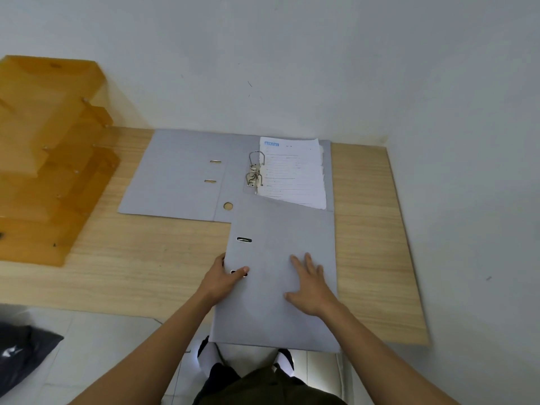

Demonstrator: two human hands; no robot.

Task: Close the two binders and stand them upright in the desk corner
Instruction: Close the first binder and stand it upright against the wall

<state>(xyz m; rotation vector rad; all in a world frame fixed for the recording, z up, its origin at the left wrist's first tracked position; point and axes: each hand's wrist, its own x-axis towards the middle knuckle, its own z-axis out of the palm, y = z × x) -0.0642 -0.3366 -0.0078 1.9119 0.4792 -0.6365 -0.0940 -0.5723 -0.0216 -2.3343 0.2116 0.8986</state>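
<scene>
At the near edge of the wooden desk (117,276), the closed grey lever-arch binder (280,287) is lying flat, overhanging the edge slightly, with the right hand (309,285) resting spread and flat on its cover while the left hand (222,276) is gripping its spine edge at 9 o'clock, thumb on top by a slot. Beyond it at 12 o'clock, the open binder (181,176) is lying spread against the wall, its far corner tucked under the closed one, rings (255,168) holding papers (295,171). At 10 o'clock an amber acrylic tray rack (49,159) is standing.
</scene>
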